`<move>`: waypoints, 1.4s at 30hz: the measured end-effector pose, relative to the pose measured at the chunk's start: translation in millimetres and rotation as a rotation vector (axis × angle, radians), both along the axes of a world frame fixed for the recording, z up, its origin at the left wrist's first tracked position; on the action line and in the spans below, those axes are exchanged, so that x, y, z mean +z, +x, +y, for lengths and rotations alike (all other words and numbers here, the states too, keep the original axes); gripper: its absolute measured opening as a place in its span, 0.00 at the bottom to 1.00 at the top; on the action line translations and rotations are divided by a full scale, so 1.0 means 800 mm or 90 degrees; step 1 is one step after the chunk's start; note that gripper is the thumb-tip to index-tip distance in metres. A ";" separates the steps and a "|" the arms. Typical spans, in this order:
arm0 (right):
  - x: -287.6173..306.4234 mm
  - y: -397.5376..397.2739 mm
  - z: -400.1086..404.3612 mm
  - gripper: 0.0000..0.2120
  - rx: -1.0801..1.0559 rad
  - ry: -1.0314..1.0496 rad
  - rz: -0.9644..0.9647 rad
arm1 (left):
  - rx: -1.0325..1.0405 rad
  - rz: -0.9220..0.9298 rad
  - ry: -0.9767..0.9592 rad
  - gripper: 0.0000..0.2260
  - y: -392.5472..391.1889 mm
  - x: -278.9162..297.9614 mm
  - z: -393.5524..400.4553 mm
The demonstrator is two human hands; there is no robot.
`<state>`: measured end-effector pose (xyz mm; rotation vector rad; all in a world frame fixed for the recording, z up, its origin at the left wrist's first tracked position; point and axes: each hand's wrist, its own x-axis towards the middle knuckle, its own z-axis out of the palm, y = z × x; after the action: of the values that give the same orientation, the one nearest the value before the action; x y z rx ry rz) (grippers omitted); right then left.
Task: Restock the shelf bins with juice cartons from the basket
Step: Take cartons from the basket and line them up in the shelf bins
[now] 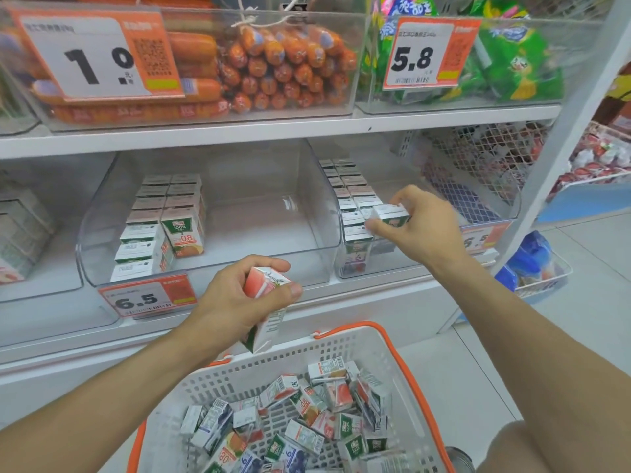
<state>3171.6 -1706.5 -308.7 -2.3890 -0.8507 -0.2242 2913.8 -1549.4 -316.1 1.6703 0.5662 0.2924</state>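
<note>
fingers of the right hand pinch a juice carton over the right bin; left hand grips another carton above the basket. careless placement could topple the standing row.

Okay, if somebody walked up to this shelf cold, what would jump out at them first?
Probably the two hands in mid-frame: the left hand grips a juice carton above the basket, while the right hand sets another carton into the right-hand bin. Next comes the big price tag reading 1.0 at upper left, in front of a pile of orange sausages. Below, the white basket with orange handles holds a jumble of loose cartons.
</note>
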 end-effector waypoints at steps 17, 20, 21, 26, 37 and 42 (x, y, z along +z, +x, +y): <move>0.029 -0.107 0.012 0.22 0.387 0.087 0.103 | 0.004 -0.016 -0.307 0.29 -0.002 0.007 0.000; 0.019 -0.144 0.017 0.35 0.578 -0.039 0.112 | -0.089 -0.023 -0.345 0.29 -0.010 0.015 0.000; 0.014 -0.148 0.021 0.35 0.603 -0.062 0.094 | -0.132 -0.022 -0.343 0.29 -0.013 0.017 -0.001; 0.001 -0.148 0.036 0.19 0.624 -0.021 0.081 | -0.192 0.055 -0.353 0.34 -0.029 0.018 0.006; -0.017 -0.169 0.050 0.18 0.480 0.158 0.606 | -0.013 -0.029 0.317 0.28 -0.060 0.030 0.035; -0.015 -0.212 0.074 0.16 0.477 0.091 0.596 | 0.047 -0.021 0.200 0.20 -0.084 0.038 0.059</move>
<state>3002.0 -1647.6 -320.7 -1.5749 -1.0873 0.9987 2846.7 -1501.9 -285.4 1.9446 0.5800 0.4815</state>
